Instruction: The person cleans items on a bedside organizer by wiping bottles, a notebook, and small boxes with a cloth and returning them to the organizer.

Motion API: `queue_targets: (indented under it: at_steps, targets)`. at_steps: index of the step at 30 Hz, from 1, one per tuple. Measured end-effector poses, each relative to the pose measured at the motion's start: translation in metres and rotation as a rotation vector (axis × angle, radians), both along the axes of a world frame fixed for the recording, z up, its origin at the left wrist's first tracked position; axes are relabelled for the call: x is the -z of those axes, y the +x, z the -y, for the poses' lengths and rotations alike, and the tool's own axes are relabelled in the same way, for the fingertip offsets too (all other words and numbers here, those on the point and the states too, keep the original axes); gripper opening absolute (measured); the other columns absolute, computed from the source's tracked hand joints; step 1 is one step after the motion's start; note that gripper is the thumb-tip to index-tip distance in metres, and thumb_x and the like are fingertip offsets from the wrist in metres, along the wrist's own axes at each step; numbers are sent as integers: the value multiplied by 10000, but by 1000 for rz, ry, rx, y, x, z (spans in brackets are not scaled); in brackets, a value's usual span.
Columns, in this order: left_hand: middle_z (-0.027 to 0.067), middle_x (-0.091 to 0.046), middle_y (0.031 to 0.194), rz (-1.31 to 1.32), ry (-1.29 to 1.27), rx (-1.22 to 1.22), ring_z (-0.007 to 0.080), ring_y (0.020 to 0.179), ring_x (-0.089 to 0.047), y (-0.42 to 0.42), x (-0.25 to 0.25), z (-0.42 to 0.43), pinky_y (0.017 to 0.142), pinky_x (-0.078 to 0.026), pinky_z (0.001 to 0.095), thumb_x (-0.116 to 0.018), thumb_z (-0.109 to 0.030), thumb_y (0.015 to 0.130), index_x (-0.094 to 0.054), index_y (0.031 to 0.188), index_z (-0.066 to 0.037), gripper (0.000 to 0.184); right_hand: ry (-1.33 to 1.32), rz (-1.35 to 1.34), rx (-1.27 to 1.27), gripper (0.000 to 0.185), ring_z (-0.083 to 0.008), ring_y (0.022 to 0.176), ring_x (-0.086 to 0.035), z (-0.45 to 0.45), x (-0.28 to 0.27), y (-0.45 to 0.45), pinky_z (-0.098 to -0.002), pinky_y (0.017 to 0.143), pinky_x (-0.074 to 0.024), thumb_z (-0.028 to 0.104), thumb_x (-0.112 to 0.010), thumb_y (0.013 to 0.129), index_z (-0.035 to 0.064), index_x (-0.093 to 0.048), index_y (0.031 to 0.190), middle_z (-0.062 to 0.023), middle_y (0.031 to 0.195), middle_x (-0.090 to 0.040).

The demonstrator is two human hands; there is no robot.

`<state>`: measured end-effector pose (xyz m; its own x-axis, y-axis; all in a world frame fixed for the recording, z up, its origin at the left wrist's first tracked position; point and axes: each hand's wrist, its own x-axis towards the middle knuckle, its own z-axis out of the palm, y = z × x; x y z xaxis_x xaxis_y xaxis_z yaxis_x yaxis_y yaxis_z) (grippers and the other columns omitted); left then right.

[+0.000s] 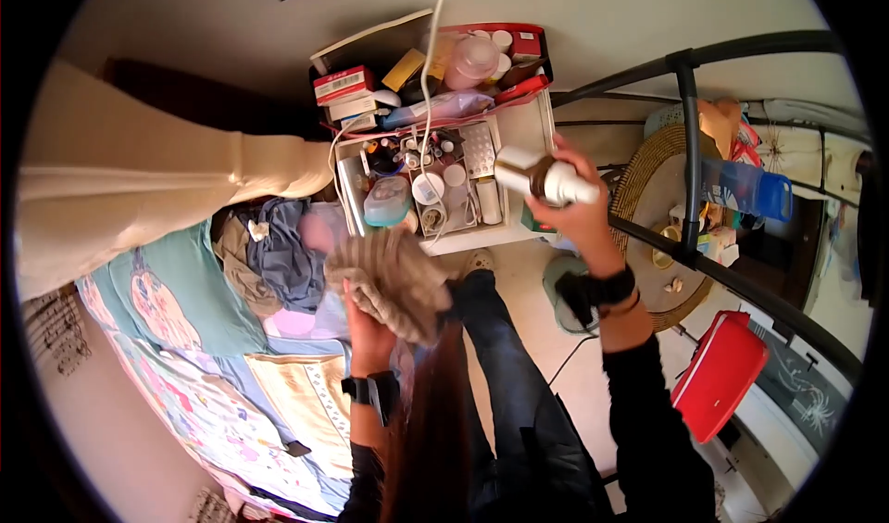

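Observation:
My left hand point(369, 335) is closed on a crumpled beige-grey striped cloth point(394, 277), held up in front of the white drawer unit. My right hand point(585, 222) grips a brown bottle point(539, 176) with white ends, tilted nearly on its side above the unit's right part. Below and left of the bottle, an open drawer point(454, 240) holds a clear tub with a blue rim point(387, 201), round white jars point(428, 189), a blister-like sheet point(478, 149) and several small bottles. Its contents are partly covered by a white cable point(429, 88).
Behind the drawer, a red-edged box point(546, 46) holds cartons and jars. A bed with a green pillow point(176, 291) and folded clothes point(287, 254) lies left. Right are a black metal frame point(690, 152), a round woven-edged table point(648, 166) and a red case point(720, 375).

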<state>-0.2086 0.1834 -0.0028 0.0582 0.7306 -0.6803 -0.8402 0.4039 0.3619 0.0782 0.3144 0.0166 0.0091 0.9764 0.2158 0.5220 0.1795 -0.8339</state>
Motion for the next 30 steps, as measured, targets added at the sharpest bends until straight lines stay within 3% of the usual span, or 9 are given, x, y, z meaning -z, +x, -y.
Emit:
queue_targets:
  at_steps: [4, 8, 10, 11, 14, 15, 24, 28, 30]
  targets:
    - [68, -179, 1351, 66, 207, 29, 242, 1236, -185, 51, -31, -46, 1019, -151, 411, -298, -577, 800, -123, 1319, -122, 712, -119, -295, -21, 563, -208, 924, -526, 40, -39, -31, -312, 797, -423, 65, -737, 494, 34, -470, 989, -137, 1010, -523]
    - [87, -289, 1299, 277, 302, 37, 235, 1194, -278, 70, -38, -71, 988, -228, 372, -336, -549, 809, -241, 1280, -78, 673, -223, -338, -87, 546, -166, 864, -544, 58, -56, -54, -273, 761, -432, 64, -737, 524, 27, -471, 1000, -103, 972, -549]
    - [93, -354, 1251, 256, 215, 99, 228, 1156, -334, 76, -33, -67, 974, -251, 362, -372, -483, 827, -293, 1243, -52, 603, -279, -289, -137, 492, -153, 845, -545, 56, -66, -61, -263, 744, -434, 48, -724, 556, 35, -494, 990, -80, 927, -559]
    - [94, -412, 1187, 253, 233, 84, 210, 1095, -400, 75, -31, -60, 927, -317, 344, -481, -306, 825, -316, 1218, -42, 502, -289, -279, -174, 478, -170, 855, -550, 56, -64, -61, -265, 745, -435, 40, -718, 559, 29, -499, 983, -93, 933, -561]
    - [90, -455, 1125, -8, 206, 235, 192, 1023, -457, 70, -36, -57, 867, -376, 320, -548, -139, 782, -326, 1204, -34, 489, -275, -218, -243, 459, -209, 879, -557, 57, -65, -64, -272, 744, -439, 21, -701, 562, 19, -506, 977, -119, 958, -560]
    - [79, -485, 1065, 16, 159, 119, 176, 957, -491, 74, -43, -60, 811, -412, 299, -568, -55, 749, -356, 1168, -24, 471, -240, -168, -279, 455, -230, 893, -559, 57, -66, -66, -278, 742, -443, 10, -692, 563, 15, -507, 978, -132, 978, -557]
    - [62, -534, 953, -190, 219, -68, 141, 828, -528, 77, -63, -71, 694, -438, 261, -557, -93, 782, -457, 1049, 7, 302, -157, -260, -372, 437, -281, 942, -544, 67, -62, -71, -314, 786, -436, 99, -684, 593, -5, -517, 984, -182, 1042, -530]
    - [71, -518, 994, -201, 217, -113, 150, 861, -523, 80, -63, -63, 711, -444, 272, -542, -76, 790, -426, 1091, -9, 329, -59, -290, -253, 534, -302, 990, -496, 81, -50, -78, -353, 822, -401, 108, -699, 617, -11, -449, 1074, -225, 1083, -481]
    - [74, -512, 1009, -155, 187, -121, 154, 874, -521, 82, -63, -55, 719, -446, 277, -536, -62, 791, -415, 1104, -15, 338, -56, -403, -231, 604, -275, 992, -487, 82, -51, -81, -340, 821, -397, 144, -732, 593, -1, -436, 1100, -196, 1092, -477]
